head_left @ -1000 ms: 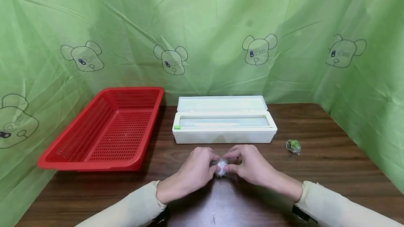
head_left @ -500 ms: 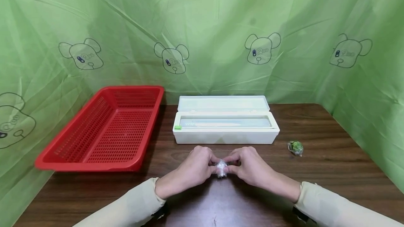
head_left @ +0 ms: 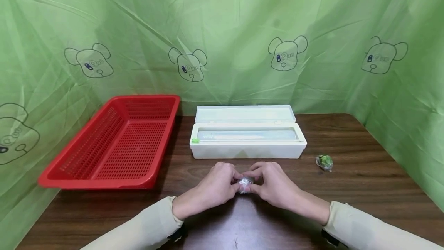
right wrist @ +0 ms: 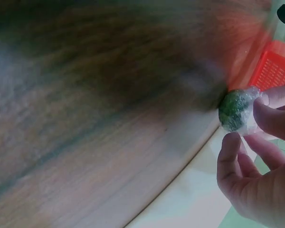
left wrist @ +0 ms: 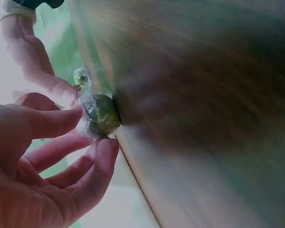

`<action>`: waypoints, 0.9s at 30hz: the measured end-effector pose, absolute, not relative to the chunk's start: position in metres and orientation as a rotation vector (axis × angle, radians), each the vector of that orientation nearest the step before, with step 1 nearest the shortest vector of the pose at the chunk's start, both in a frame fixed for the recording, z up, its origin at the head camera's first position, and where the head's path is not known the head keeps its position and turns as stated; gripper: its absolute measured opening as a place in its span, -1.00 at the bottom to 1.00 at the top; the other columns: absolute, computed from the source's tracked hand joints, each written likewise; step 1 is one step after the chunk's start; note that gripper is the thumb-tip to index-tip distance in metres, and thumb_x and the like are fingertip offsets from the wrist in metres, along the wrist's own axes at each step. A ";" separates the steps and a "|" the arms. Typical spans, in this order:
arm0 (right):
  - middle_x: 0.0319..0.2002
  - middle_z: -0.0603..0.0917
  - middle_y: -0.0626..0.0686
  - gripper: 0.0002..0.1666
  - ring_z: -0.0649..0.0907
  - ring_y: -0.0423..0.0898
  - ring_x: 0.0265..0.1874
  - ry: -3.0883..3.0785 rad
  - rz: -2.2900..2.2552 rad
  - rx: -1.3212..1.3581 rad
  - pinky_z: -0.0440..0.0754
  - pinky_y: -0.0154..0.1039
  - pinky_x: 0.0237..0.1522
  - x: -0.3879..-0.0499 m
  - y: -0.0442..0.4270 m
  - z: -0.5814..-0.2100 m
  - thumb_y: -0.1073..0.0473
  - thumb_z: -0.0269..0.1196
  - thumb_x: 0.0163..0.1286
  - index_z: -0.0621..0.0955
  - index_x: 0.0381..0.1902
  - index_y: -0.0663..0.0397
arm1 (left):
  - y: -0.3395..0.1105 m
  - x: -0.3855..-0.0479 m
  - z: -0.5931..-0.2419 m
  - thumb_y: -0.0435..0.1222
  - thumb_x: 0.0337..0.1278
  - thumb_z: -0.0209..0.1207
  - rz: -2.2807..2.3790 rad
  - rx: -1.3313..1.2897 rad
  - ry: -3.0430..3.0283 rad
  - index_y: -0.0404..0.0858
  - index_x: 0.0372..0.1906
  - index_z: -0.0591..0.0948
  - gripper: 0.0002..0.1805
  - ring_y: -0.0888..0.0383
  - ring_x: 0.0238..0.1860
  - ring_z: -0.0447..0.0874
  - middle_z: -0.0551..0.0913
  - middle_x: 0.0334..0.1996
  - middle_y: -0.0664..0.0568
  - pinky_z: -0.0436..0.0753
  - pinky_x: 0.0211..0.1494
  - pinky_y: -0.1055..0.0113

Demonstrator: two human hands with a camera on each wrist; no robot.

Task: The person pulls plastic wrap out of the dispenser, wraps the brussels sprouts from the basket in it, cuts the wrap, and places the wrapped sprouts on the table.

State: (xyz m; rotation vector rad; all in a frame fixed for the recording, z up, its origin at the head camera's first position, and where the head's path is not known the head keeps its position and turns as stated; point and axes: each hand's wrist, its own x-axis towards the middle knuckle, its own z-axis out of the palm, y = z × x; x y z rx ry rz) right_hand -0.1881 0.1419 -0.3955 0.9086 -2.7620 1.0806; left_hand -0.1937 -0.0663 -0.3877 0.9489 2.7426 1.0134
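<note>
A small round green vegetable, like a Brussels sprout, in crinkled cling film [head_left: 244,185] sits on the table between both hands. My left hand [head_left: 217,185] pinches its film from the left with thumb and fingers. From the right, my right hand [head_left: 276,185] pinches it too. In the left wrist view the wrapped sprout [left wrist: 103,115] shows green through the film, low against the wood. The right wrist view has the sprout [right wrist: 232,111] with gathered film [right wrist: 251,107] under the thumb. A second wrapped sprout [head_left: 325,162] lies apart, right of the hands.
Behind the hands stands a white cling film box [head_left: 248,151] with its lid [head_left: 244,114] raised and a roll inside. A red perforated basket [head_left: 100,183] is at the left of the wooden table [head_left: 367,188]. Green cloth [head_left: 236,18] hangs round the back and sides.
Both hands stay at nearly the same spot, with small finger shifts on the film. The bright film between the thumbs looks lower and more pressed in than before.
</note>
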 end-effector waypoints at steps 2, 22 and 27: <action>-0.13 0.80 -0.07 -0.67 0.73 -0.16 -0.16 -2.767 1.063 0.890 0.69 -0.23 -0.17 -0.188 0.142 -0.397 0.15 0.63 0.18 0.87 -0.07 -0.01 | -0.067 -0.194 -0.387 -0.44 0.14 0.49 1.079 0.881 2.668 -0.35 -0.05 0.83 -0.75 0.36 -0.52 0.62 0.72 -0.44 0.07 0.60 -0.42 0.49; -0.19 0.80 -0.11 -0.76 0.74 -0.17 -0.19 -2.778 1.221 0.869 0.73 -0.15 -0.16 -0.192 0.149 -0.400 0.25 0.61 0.19 0.87 -0.16 0.08 | -0.066 -0.194 -0.390 -0.46 0.04 0.55 1.024 0.874 2.689 -0.34 -0.09 0.84 -0.72 0.46 -0.45 0.60 0.73 -0.23 -0.06 0.60 -0.36 0.53; -0.23 0.79 -0.14 -0.79 0.73 -0.19 -0.20 -2.778 1.206 0.858 0.73 -0.14 -0.13 -0.194 0.148 -0.403 0.26 0.62 0.17 0.87 -0.21 0.10 | -0.067 -0.198 -0.388 -0.41 0.16 0.50 1.105 0.827 2.608 -0.40 -0.08 0.82 -0.77 0.41 -0.49 0.62 0.80 -0.21 -0.12 0.62 -0.40 0.48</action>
